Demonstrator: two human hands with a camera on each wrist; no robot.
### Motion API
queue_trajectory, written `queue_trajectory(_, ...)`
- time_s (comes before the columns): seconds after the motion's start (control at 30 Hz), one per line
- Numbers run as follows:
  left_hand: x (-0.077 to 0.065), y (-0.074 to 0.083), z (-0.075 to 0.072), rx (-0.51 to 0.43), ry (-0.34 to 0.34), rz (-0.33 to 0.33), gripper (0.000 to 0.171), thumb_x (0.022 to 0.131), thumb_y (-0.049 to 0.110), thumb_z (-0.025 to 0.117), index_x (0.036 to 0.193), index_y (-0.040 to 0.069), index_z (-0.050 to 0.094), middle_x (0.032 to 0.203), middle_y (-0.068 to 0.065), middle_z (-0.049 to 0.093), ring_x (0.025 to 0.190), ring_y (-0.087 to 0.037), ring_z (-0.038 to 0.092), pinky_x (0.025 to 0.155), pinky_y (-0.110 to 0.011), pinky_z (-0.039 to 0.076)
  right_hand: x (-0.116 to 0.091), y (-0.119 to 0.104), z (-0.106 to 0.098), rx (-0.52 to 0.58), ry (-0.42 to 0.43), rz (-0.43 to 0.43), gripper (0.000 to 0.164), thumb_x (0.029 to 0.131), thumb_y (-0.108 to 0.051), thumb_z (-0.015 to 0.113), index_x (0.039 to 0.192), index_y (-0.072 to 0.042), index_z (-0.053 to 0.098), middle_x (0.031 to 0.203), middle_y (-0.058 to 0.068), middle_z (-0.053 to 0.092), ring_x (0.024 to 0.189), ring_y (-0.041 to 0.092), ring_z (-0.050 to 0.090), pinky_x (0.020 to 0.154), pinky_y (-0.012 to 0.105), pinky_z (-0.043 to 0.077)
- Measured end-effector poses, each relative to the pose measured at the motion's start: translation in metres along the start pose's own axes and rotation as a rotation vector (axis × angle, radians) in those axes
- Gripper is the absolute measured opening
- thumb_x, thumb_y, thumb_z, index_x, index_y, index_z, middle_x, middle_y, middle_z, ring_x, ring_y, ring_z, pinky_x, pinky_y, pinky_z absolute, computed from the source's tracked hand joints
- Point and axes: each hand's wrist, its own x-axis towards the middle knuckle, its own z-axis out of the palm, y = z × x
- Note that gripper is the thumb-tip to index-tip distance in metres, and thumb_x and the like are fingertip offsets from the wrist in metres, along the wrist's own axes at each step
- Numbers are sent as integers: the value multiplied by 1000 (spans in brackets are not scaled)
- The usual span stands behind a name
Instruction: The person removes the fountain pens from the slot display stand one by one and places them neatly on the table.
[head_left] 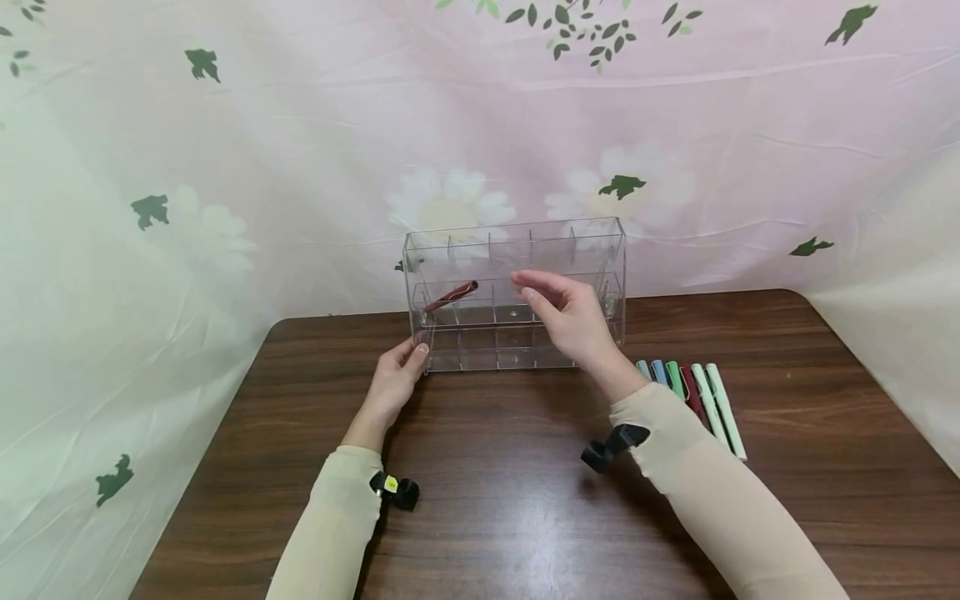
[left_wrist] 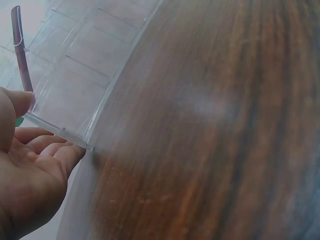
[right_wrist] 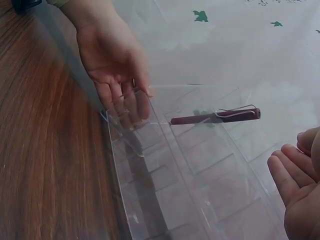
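A clear plastic tiered pen holder [head_left: 480, 360] with divided compartments stands toward the back of the table. My left hand [head_left: 395, 379] grips its lower left end, thumb at the front edge and fingers around the side, as the left wrist view also shows [left_wrist: 37, 165]. One dark red pen [head_left: 452, 296] leans in a left-end compartment, tilted to the right with its clip end up; the right wrist view shows the pen [right_wrist: 217, 117] and its wire clip. In front of the holder's right half hovers my right hand [head_left: 573, 321], fingers loosely bent, nothing between them.
Several capped pens lie side by side right of the holder, including a green pen [head_left: 675, 379] and a pale green pen [head_left: 726, 411]; my right forearm partly covers them. A patterned cloth [head_left: 322, 167] hangs behind the dark wooden table [head_left: 495, 517].
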Motion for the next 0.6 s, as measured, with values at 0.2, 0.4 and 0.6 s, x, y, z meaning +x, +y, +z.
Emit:
queue_trajectory(0.2, 0, 0, -1, 3, -4, 2, 57, 117, 25, 49, 164, -4, 38, 165, -27, 47, 153, -39, 47, 125, -50, 42, 6, 1, 14, 32, -18, 0, 31, 107, -3, 65, 137, 3, 71, 134, 23, 75, 114, 22, 78, 94, 26, 63)
queue_trajectory(0.4, 0, 0, -1, -1, -5, 13, 56, 116, 25, 50, 164, -3, 40, 164, -26, 48, 153, -38, 48, 124, -50, 43, 8, 4, 24, 52, -27, 5, 33, 107, -2, 64, 139, 3, 70, 137, 24, 73, 125, 40, 72, 97, 21, 61)
queue_trajectory(0.6, -1, 1, -1, -13, 1, 10, 55, 116, 24, 51, 163, -3, 41, 163, -26, 51, 152, -37, 49, 124, -48, 43, 11, 5, 35, 61, -37, 4, 34, 106, -2, 65, 140, 2, 69, 138, 21, 74, 130, 35, 71, 101, 21, 59)
